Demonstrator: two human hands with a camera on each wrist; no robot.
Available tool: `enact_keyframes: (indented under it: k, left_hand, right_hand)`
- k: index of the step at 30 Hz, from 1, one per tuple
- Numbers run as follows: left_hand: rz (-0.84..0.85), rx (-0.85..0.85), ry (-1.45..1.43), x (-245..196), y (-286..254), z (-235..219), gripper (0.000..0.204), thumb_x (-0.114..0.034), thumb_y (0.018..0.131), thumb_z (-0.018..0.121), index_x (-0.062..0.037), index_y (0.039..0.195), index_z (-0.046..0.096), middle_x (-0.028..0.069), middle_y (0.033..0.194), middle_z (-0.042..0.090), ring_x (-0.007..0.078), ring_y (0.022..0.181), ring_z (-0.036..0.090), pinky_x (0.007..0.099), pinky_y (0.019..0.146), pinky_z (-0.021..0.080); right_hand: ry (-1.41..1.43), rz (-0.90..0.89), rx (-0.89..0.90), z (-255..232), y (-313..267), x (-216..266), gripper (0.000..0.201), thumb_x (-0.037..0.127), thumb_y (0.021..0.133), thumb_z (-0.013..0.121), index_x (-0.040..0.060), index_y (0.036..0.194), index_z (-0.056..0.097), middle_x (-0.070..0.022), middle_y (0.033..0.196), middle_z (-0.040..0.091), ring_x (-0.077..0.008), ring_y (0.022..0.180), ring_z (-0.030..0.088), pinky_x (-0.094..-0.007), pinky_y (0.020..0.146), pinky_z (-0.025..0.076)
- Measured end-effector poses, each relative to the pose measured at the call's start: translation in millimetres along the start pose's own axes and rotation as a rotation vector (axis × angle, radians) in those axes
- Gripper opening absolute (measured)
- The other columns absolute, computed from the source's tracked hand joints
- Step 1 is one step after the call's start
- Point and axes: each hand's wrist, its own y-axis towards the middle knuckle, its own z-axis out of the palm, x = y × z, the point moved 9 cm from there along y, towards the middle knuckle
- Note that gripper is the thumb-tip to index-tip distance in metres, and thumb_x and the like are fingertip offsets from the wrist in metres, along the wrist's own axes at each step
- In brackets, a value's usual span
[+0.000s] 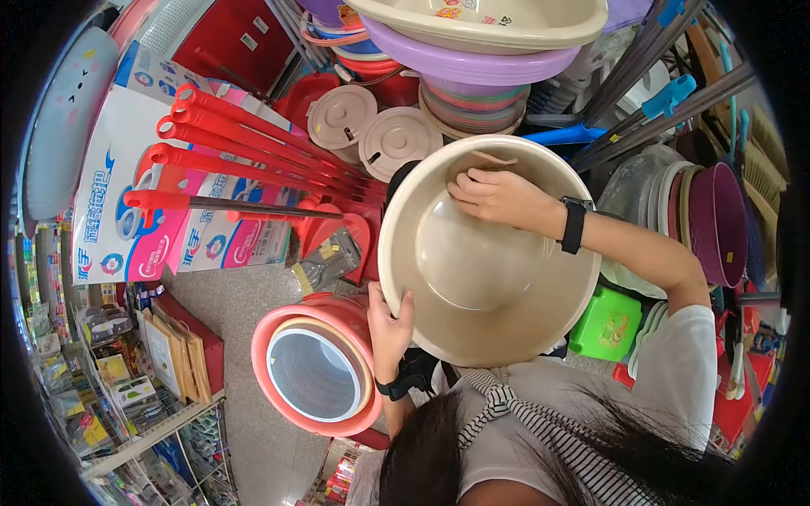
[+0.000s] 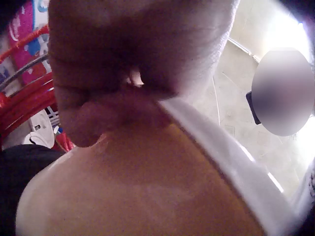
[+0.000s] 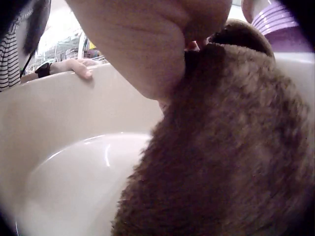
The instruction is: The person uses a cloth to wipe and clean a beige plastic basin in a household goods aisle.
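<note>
A large round beige basin point(image 1: 506, 329) is tilted in front of the person's body, its inside facing the head camera. At its left rim the left hand point(image 1: 388, 329) grips the edge; the left wrist view shows this hand point(image 2: 138, 54) close against the basin's wall point(image 2: 133, 182). Inside the basin, near the far rim, the right hand point(image 1: 502, 198) holds a brown fluffy cloth point(image 3: 226, 142) against the wall. Only a thin edge of the cloth point(image 1: 496, 158) shows in the head view, the hand covering much of it. Both wrists wear black bands.
Nested pink and pale blue tubs point(image 1: 314, 371) stand on the floor at left. Red-handled dustpans point(image 1: 245, 135) lean against white boxes point(image 1: 110, 194). Beige lidded bins point(image 1: 401, 139) and stacked basins point(image 1: 489, 59) lie beyond. A green plastic stool point(image 1: 606, 325) and purple basin point(image 1: 715, 223) are at right.
</note>
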Motion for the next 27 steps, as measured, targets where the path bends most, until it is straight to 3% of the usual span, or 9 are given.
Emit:
enact_keyframes:
  k: [2,7,11,13,16,21,23,25,27]
  left_hand:
    - [-0.040,0.040,0.009,-2.9,-1.7,1.2,0.020,-0.005,0.093,0.061,-0.0006,0.106,0.046,0.0048,0.094,0.058,0.0103,0.085,0.056,0.0247,0.077,0.047]
    - [-0.065,0.039,-0.046,-0.2,-3.0,4.7,0.020,-0.003,0.092,0.059,-0.0006,0.107,0.046,0.0050,0.094,0.058,0.0103,0.085,0.056,0.0250,0.077,0.046]
    - [-0.069,0.011,-0.061,1.2,-7.4,4.9,0.020,-0.001,0.092,0.058,-0.0003,0.107,0.046,0.0048,0.093,0.058,0.0102,0.084,0.056,0.0254,0.078,0.046]
    - [-0.043,0.000,0.016,-2.8,-10.8,1.8,0.019,-0.001,0.092,0.058,0.0000,0.107,0.046,0.0050,0.093,0.058,0.0102,0.084,0.057,0.0256,0.078,0.047]
    - [-0.047,-0.009,0.072,-4.4,-16.2,-1.5,0.019,-0.001,0.092,0.058,0.0004,0.107,0.046,0.0060,0.094,0.060,0.0103,0.085,0.057,0.0260,0.078,0.047]
    - [-0.010,-0.038,0.073,1.4,-16.5,-5.0,0.020,-0.005,0.090,0.060,0.0013,0.104,0.047,0.0174,0.087,0.065,0.0207,0.081,0.065,0.0333,0.075,0.051]
    - [-0.088,0.013,0.093,-1.0,-16.6,0.2,0.018,-0.001,0.092,0.058,0.0004,0.106,0.047,0.0090,0.098,0.063,0.0100,0.090,0.059,0.0263,0.081,0.048]
    - [-0.103,0.027,0.093,1.2,-17.9,2.7,0.019,-0.001,0.092,0.058,0.0003,0.107,0.047,0.0094,0.098,0.063,0.0100,0.090,0.059,0.0258,0.081,0.047]
    - [-0.107,0.040,0.100,2.0,-16.2,2.4,0.019,-0.002,0.092,0.058,0.0001,0.107,0.047,0.0097,0.099,0.063,0.0099,0.090,0.059,0.0253,0.081,0.047]
  right_hand:
    - [-0.048,-0.022,0.000,10.8,1.2,5.8,0.023,0.021,0.080,0.060,0.0138,0.100,0.069,0.0004,0.118,0.059,-0.0164,0.117,0.048,-0.0304,0.107,0.035]
    - [-0.101,-0.157,0.279,36.5,-2.3,10.1,0.031,0.024,0.084,0.059,0.0159,0.112,0.067,0.0033,0.119,0.061,-0.0201,0.125,0.044,-0.0345,0.114,0.030]
    - [-0.202,-0.140,0.476,50.6,-28.7,12.7,0.026,0.028,0.080,0.061,0.0171,0.100,0.075,0.0026,0.113,0.066,-0.0224,0.125,0.043,-0.0362,0.115,0.027]
    - [-0.176,-0.114,0.489,16.8,-33.3,2.7,0.022,0.026,0.078,0.063,0.0175,0.092,0.077,0.0033,0.106,0.068,-0.0223,0.120,0.045,-0.0366,0.115,0.027]
    - [0.186,0.002,0.909,-5.5,-54.4,-14.5,0.019,0.025,0.071,0.068,0.0164,0.085,0.078,0.0051,0.089,0.069,-0.0178,0.110,0.046,-0.0337,0.105,0.033]
    - [0.271,0.168,0.796,7.5,-96.0,10.0,0.015,0.024,0.073,0.067,0.0173,0.082,0.077,0.0061,0.087,0.069,-0.0175,0.105,0.051,-0.0323,0.090,0.038]
    - [0.294,0.100,0.969,16.2,-111.4,32.2,0.015,0.022,0.076,0.066,0.0156,0.083,0.077,0.0053,0.086,0.069,-0.0176,0.103,0.051,-0.0338,0.088,0.038]
    - [0.371,0.105,1.007,36.1,-126.0,65.5,0.016,0.023,0.077,0.066,0.0140,0.085,0.077,0.0031,0.088,0.070,-0.0184,0.106,0.052,-0.0359,0.090,0.038]
    - [0.513,0.196,1.121,58.9,-135.0,98.2,0.019,0.022,0.076,0.069,0.0158,0.091,0.078,-0.0042,0.101,0.072,-0.0234,0.124,0.048,-0.0414,0.102,0.035]
